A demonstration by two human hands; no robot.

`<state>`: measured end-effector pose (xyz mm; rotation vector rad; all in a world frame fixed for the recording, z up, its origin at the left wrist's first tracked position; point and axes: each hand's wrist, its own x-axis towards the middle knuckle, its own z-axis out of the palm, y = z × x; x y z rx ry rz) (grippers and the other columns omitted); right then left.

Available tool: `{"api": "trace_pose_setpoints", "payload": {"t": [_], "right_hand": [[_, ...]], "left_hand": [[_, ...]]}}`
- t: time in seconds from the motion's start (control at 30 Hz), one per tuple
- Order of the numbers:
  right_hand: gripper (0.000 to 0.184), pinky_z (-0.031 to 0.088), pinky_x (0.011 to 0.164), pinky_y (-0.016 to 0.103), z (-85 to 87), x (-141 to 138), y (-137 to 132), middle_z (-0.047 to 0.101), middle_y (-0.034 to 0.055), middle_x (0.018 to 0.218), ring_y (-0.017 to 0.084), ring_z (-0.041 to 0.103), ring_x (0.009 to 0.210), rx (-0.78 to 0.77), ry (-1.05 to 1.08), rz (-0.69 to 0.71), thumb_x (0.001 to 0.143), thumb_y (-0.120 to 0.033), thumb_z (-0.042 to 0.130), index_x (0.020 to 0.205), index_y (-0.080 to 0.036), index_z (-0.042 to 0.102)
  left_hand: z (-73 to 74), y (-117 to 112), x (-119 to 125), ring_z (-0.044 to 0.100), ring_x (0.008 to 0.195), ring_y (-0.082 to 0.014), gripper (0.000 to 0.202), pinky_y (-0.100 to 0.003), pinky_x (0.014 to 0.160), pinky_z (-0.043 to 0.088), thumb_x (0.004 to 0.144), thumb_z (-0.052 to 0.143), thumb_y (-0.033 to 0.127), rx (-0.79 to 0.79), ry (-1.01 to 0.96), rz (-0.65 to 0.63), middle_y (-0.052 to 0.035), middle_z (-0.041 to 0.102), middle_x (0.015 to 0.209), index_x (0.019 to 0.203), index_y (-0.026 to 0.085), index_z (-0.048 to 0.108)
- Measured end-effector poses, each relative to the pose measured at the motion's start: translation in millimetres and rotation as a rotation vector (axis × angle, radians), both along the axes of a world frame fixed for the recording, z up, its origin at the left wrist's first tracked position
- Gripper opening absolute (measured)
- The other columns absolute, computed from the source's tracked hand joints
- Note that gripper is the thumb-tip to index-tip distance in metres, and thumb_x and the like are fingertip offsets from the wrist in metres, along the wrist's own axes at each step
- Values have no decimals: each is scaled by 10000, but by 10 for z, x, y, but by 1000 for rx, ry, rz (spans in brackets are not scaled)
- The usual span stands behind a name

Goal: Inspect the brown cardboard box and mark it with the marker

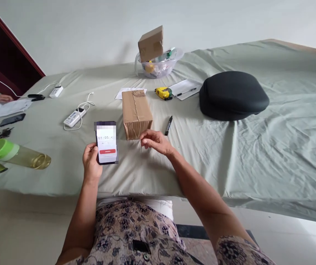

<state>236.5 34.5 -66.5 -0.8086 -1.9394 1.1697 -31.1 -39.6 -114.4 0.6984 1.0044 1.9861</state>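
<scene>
My left hand (pixel 92 160) is wrapped round a smartphone (pixel 107 143), held upright with its screen towards me. The screen shows timer digits and a red button; parts of its edge are blurred out. At the near right corner of a brown cardboard box (pixel 136 106) is my right hand (pixel 156 141), its fingers loosely bent and apart, with nothing plainly in them. Whether the fingertips touch the box I cannot tell. Brown twine (pixel 134 103) runs along the box, with a coil at its far end. A black marker (pixel 168 125) lies just right of the box.
Behind the box are a yellow tape measure (pixel 163 92), a clipboard with paper (pixel 185 88) and a clear basin (pixel 160 68) carrying another box (pixel 151 43). A black case (pixel 233 95) lies right. Leftward are a power strip (pixel 75 117), a bottle (pixel 22 156) and another person's hands (pixel 2 98).
</scene>
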Motion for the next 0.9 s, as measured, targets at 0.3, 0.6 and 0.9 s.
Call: {"api": "trace_pose_setpoints", "payload": {"t": [0.3,0.6,0.9], "right_hand": [[837,564,684,233,-62,4,29,774,53,914,142,732,811,-494,-227,564,691,-461,929,1376,-149,562],[419,575,816,311,-7,102,38,769,30,805,141,700,779,-366,-270,500,830,-486,815,1034,-127,744],[641,566,789,285,-22,87,44,783,24,853,142,742,815,-452,-200,477,771,-506,868,1256,-156,636]], "left_hand": [[192,-16,667,730,834,-159,492,-319,781,621,670,952,479,172,-153,-337,5,745,896,946,215,643],[133,-13,827,748,872,-212,409,-371,776,625,758,898,482,191,-118,-395,-37,773,954,971,239,648],[89,37,507,720,775,-196,525,-346,740,598,625,943,491,92,-123,-241,-27,749,868,928,207,622]]}}
